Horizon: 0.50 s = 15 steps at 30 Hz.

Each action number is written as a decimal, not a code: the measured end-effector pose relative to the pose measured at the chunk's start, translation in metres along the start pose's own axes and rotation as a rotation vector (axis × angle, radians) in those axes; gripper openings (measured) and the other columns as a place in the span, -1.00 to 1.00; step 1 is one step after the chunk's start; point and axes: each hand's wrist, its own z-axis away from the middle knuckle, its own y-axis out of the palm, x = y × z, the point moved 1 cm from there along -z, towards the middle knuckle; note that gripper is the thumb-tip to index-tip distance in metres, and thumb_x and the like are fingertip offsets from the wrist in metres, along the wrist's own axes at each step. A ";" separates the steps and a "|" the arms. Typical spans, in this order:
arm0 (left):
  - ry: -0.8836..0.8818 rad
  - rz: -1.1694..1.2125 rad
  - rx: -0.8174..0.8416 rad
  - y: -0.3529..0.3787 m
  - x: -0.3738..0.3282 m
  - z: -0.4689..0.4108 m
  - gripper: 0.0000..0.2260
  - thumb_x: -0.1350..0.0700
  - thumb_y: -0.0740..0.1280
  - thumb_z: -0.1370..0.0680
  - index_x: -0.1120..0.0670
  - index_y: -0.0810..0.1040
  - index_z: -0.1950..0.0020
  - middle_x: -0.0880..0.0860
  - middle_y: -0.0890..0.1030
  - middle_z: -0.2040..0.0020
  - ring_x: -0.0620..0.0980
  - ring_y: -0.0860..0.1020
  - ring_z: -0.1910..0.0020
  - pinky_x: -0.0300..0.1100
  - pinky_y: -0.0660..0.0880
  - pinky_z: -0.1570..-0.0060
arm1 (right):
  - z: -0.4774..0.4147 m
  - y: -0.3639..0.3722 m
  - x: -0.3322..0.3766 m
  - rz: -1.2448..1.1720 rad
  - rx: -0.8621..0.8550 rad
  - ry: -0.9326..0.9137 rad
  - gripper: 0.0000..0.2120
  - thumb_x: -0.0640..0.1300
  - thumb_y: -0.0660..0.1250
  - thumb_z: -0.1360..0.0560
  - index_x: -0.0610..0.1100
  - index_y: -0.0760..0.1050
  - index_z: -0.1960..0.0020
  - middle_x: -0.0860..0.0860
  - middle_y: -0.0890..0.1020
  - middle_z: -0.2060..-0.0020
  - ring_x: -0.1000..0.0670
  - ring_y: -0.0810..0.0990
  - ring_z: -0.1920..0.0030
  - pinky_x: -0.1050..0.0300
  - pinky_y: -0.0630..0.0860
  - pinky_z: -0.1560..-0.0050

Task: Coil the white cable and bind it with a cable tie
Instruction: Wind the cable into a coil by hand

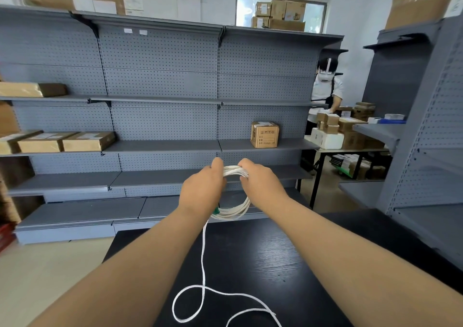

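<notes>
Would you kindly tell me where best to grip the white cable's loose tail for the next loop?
Pinch the straight stretch just below the coil, coming from the right with the right hand: it hangs free there, but lower it loops flat on the table.

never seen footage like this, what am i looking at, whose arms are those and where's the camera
There is no machine: this is one picture from a wide-angle camera worn on a person's head, looking down at their own bare arms. The left hand and right hand both grip a coil of white cable above a black table. The cable's loose tail hangs down and loops on that table. A small green piece shows at the coil; I cannot tell what it is. Behind stand grey shelves with cardboard boxes.
</notes>
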 end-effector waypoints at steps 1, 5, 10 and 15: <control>-0.020 0.057 -0.021 0.000 0.000 0.001 -0.96 0.15 0.12 -0.59 0.09 0.26 0.00 0.05 0.37 0.33 0.17 0.41 0.32 -0.09 0.28 0.38 | 0.000 0.000 -0.001 -0.014 -0.023 0.007 -0.86 -0.21 0.13 -0.57 -0.12 0.41 -0.09 -0.16 0.56 0.09 -0.19 0.50 0.10 -0.02 0.45 0.13; -0.162 0.579 -0.029 0.000 0.002 0.002 -0.92 0.09 0.26 -0.54 0.08 0.45 0.03 0.03 0.51 0.29 0.13 0.52 0.23 -0.09 0.41 0.25 | -0.001 0.003 -0.007 -0.231 -0.105 0.131 -0.87 -0.21 0.12 -0.58 -0.12 0.44 0.01 -0.13 0.55 0.18 -0.19 0.53 0.14 -0.06 0.50 0.14; -0.296 1.013 0.366 -0.004 0.012 -0.001 -0.80 -0.01 0.36 -0.50 0.12 0.50 0.09 0.00 0.55 0.29 -0.03 0.57 0.29 -0.20 0.53 0.25 | -0.001 0.002 -0.019 -0.259 -0.151 0.150 -0.88 -0.22 0.14 -0.57 -0.09 0.43 0.02 -0.14 0.56 0.14 -0.19 0.55 0.12 -0.03 0.48 0.15; -0.304 0.898 0.652 -0.002 0.026 0.000 -0.76 -0.11 0.26 -0.54 0.06 0.51 0.12 0.01 0.60 0.22 -0.03 0.59 0.24 -0.19 0.52 0.16 | 0.000 0.001 -0.022 -0.013 -0.141 0.016 -0.85 -0.20 0.13 -0.59 -0.14 0.42 -0.12 -0.16 0.52 0.09 -0.19 0.47 0.10 0.03 0.39 0.16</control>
